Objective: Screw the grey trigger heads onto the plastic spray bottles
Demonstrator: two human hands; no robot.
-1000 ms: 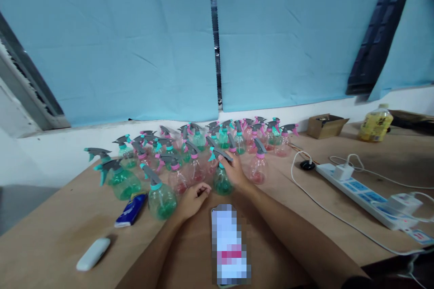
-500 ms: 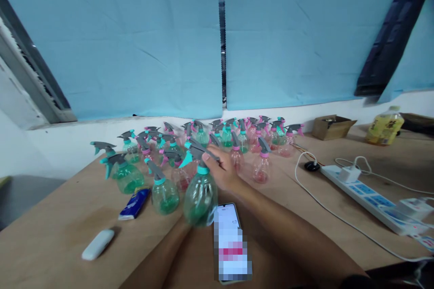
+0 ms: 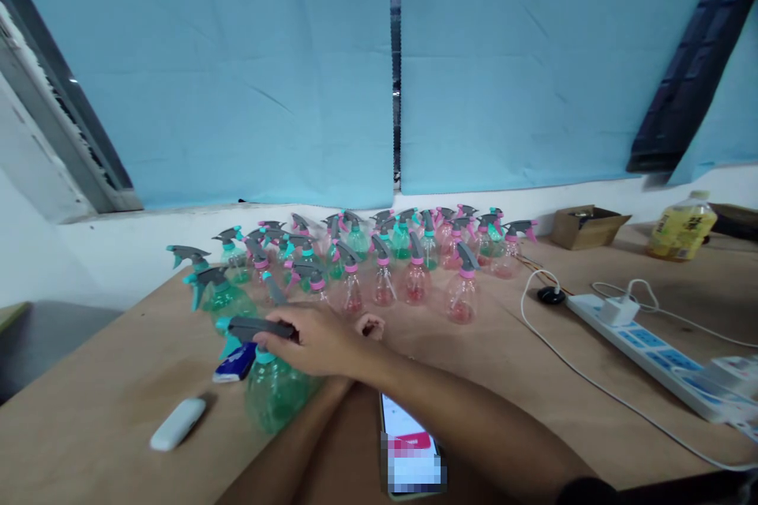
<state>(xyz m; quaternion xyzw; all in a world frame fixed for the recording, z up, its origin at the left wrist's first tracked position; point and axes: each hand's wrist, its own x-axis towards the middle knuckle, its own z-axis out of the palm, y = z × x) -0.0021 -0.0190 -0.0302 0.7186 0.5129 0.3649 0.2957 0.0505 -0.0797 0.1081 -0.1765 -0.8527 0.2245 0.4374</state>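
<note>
My right hand is closed around the grey trigger head of a green spray bottle, which is upright or nearly so at the front left. Just behind it, the grey nozzle of another spray bottle shows, its body mostly hidden by my right hand. Past my right wrist, the curled fingers of my left hand peek out; the rest of that hand is covered, and what it holds, if anything, cannot be made out. Several pink spray bottles stand in a row beyond my hands.
More green and pink bottles crowd toward the wall. A blue packet and a white oval case lie left. Under my right forearm is a phone. To the right are a power strip with cables, a cardboard box and a yellow-labelled bottle.
My right hand has carried the green spray bottle left and nearer to me, from in front of the bottle group. My left hand's fingers now show behind my right wrist. The view shifted slightly.
</note>
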